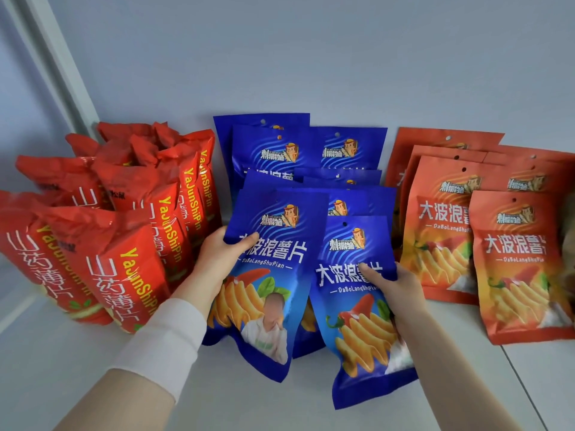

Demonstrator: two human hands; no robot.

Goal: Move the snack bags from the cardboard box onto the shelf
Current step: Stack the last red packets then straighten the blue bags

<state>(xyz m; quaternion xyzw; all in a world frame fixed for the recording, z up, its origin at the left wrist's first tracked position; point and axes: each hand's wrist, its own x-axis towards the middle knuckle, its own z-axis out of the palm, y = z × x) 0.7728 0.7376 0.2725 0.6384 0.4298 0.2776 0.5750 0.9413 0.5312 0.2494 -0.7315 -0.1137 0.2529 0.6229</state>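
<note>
Two blue snack bags stand at the front of the white shelf (249,396). My left hand (221,259) grips the left blue bag (273,275) at its left edge, thumb across the front. My right hand (392,287) grips the right blue bag (351,321) at its right edge. Behind them stand several more blue bags (351,150) in rows up to the back wall. The cardboard box is out of view.
Several red bags (130,213) stand packed in rows on the left, close to my left forearm. Several orange bags (513,259) stand on the right. A grey wall (311,57) closes the back. A seam in the shelf board (522,384) runs at the right front.
</note>
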